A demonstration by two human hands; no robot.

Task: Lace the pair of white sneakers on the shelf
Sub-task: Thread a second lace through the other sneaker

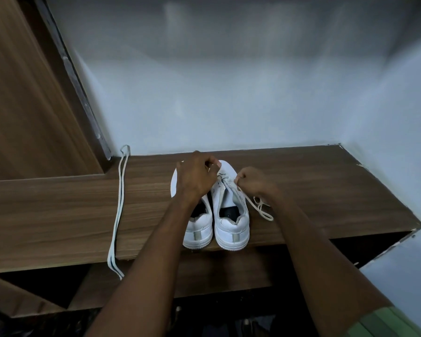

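While both white low-top leather sneakers stand side by side near the front edge of the brown wood-grain shelf [314, 181], heels toward the person and toes toward the pale wall, the work sits at the toe end of the right sneaker [230, 215]. Its long axis runs away from the person, so the eyelet rows lie just under both hands. The right hand [252, 180] has its fingers curled, pinching the thin white lace [259, 205] at the right row; the slack trails off in a loose loop onto the shelf beside the shoe. The left hand [196, 177] reaches across the left sneaker [199, 231] and appears to pinch at the tongue or lace end near the toe — exactly what it holds is hidden by its own knuckles. A second flat white lace [118, 205] lies well apart to the left, overhanging the shelf edge. How many eyelets are threaded cannot be made out — the hands cover them.
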